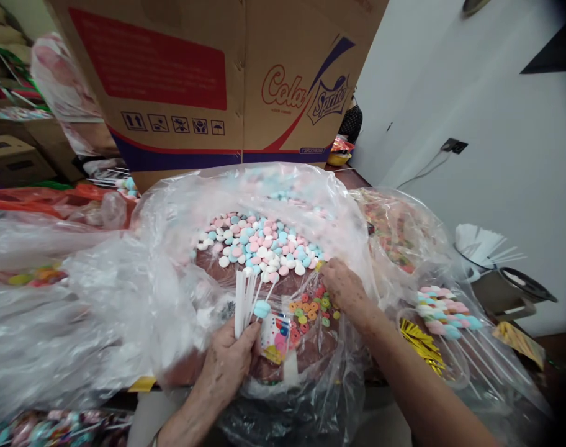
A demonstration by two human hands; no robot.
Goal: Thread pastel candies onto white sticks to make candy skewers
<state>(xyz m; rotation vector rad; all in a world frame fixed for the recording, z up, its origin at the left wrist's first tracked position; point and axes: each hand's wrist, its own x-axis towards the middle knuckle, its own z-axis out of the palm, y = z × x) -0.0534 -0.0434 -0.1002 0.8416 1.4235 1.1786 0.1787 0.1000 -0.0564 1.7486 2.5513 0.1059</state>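
L hand (227, 366) fingers clamp white sticks (244, 298) at bag rim (171, 205); R hand (345, 288) fingers pinch into candies (259, 245).

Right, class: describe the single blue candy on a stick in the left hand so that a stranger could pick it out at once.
Start at the big cardboard box, then drop to the clear bag of candies below it. At its near edge the left hand grips white sticks. The blue candy tops one of them: unlike the loose candies, it is on a stick.
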